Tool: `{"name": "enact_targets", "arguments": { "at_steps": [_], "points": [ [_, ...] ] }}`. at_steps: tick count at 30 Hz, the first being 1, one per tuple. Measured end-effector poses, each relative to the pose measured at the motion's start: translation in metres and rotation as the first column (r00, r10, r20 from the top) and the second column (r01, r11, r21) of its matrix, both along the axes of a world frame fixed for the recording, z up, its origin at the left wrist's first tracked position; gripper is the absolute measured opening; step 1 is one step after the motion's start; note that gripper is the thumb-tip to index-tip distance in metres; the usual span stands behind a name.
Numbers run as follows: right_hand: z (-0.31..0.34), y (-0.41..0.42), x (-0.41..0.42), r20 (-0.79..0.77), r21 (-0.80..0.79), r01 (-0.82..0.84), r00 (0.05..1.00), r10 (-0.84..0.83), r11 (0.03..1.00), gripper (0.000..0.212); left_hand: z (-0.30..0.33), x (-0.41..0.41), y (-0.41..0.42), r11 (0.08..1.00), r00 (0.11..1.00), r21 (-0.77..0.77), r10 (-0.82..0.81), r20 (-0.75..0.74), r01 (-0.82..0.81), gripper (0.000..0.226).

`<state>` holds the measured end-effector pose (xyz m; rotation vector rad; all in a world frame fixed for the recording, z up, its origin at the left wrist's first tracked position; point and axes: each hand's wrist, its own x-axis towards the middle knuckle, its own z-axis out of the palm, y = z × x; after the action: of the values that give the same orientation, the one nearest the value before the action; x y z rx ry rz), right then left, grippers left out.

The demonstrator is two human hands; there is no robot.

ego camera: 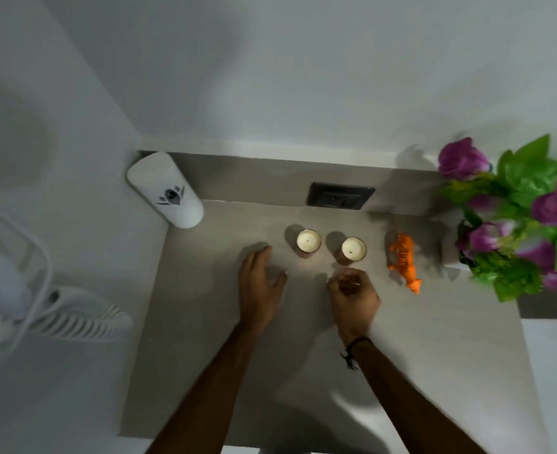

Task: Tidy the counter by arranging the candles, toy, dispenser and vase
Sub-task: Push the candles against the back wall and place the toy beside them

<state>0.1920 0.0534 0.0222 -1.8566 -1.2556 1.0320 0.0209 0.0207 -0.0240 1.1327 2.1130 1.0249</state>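
Two small candles in dark holders stand side by side mid-counter, the left candle [308, 241] and the right candle [353, 249]. An orange toy tiger [405, 259] lies to their right. A white dispenser [165, 189] stands in the back left corner. A white vase [451, 253] with purple flowers and green leaves sits at the right. My left hand [260, 283] rests flat on the counter, fingers apart, left of the candles. My right hand [354, 294] hovers just in front of the right candle with its fingers curled in, holding nothing that I can see.
The grey counter [224, 371] is bounded by white walls behind and to the left. A dark rectangular plate [340, 195] is set in the back ledge. A white rack with a ribbed part [74, 319] hangs at the left. The counter steps down at the right.
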Motion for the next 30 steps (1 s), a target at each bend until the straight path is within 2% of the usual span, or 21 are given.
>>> {"name": "enact_targets", "arguments": {
  "at_steps": [2,5,7,9,11,15,19,22,26,30],
  "points": [
    [0.000,0.015,0.014,-0.022,-0.003,0.065,0.998,-0.065,0.998,0.037,0.006,0.013,0.016,1.000,0.999,0.013,-0.007,0.034,0.007,0.063],
    [-0.003,0.044,0.019,-0.024,-0.020,-0.016,1.000,0.016,1.000,0.053,0.018,0.027,0.046,0.997,0.999,0.069,-0.034,0.001,0.034,0.052],
    [-0.004,0.062,0.019,0.010,0.006,-0.082,0.997,0.082,0.997,0.050,0.021,0.029,0.066,0.995,0.998,0.092,-0.029,-0.055,0.034,0.048],
    [-0.005,0.078,0.022,0.068,0.037,-0.077,0.995,0.074,0.996,0.040,0.022,0.030,0.085,0.997,0.996,0.079,0.005,-0.090,0.002,0.047],
    [-0.004,0.091,0.024,0.100,0.011,-0.089,0.991,0.087,0.996,0.040,0.021,0.029,0.099,0.997,0.993,0.073,0.049,-0.112,-0.041,0.046],
    [0.001,0.108,0.020,0.145,-0.001,-0.210,0.967,0.207,0.978,0.070,0.020,0.029,0.116,0.994,0.989,0.081,0.088,-0.116,-0.079,0.043],
    [0.004,0.118,0.014,0.198,0.021,-0.217,0.958,0.209,0.976,0.062,0.019,0.033,0.119,0.993,0.990,0.057,0.105,-0.099,-0.099,0.044],
    [0.001,0.120,0.014,0.176,0.025,-0.162,0.972,0.155,0.986,0.056,0.017,0.032,0.122,0.993,0.989,0.052,0.106,-0.105,-0.101,0.042],
    [-0.002,0.123,0.016,0.157,0.058,-0.073,0.986,0.063,0.996,0.057,0.013,0.029,0.122,0.994,0.989,0.054,0.105,-0.105,-0.100,0.043],
    [-0.001,0.132,0.019,0.155,0.032,-0.059,0.986,0.054,0.998,0.059,0.008,0.029,0.123,0.995,0.991,0.047,0.096,-0.094,-0.092,0.048]
  ]
}}
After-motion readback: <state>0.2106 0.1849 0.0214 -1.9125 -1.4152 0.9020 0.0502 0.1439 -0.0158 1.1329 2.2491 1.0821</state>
